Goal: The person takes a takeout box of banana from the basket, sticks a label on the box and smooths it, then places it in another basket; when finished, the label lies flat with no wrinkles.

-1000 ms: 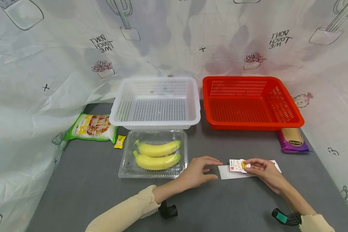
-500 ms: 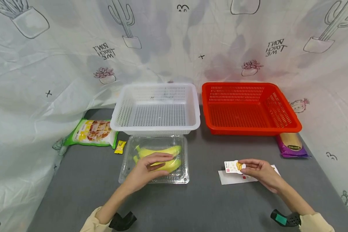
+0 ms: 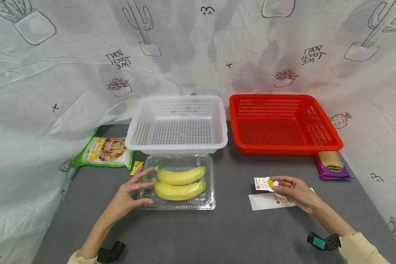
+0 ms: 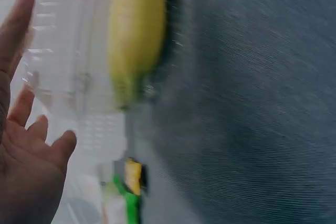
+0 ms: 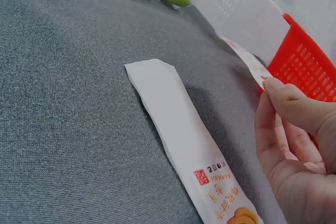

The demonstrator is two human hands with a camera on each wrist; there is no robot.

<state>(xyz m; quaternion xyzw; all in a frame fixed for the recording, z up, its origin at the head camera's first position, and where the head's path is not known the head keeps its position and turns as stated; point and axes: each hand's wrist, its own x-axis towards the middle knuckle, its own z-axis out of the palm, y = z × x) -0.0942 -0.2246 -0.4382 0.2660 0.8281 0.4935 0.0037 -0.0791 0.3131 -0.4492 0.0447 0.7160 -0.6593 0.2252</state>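
My right hand [image 3: 298,192] pinches a small white label [image 3: 261,183] printed with bananas, held above the table. Below it lies a white paper strip [image 3: 264,202], which in the right wrist view carries a red stamp and the word BANANA. A clear plastic clamshell box [image 3: 210,187] with two yellow bananas [image 3: 181,176] inside sits left of centre. At its left side is my left hand [image 3: 123,200], fingers spread and gripping nothing; whether the fingertips touch the box is hard to tell. One banana [image 4: 136,24] shows blurred in the left wrist view.
Behind the box stands a white basket [image 3: 176,147]; a red basket [image 3: 288,149] is to its right. A green-edged food bag [image 3: 107,151] and a small yellow packet [image 3: 136,167] lie at left. A purple packet [image 3: 333,167] is partly under the red basket.
My left hand has swept left from beside the paper strip, across the box, to its left side. My right hand has lifted the label slightly and drawn it a little left.
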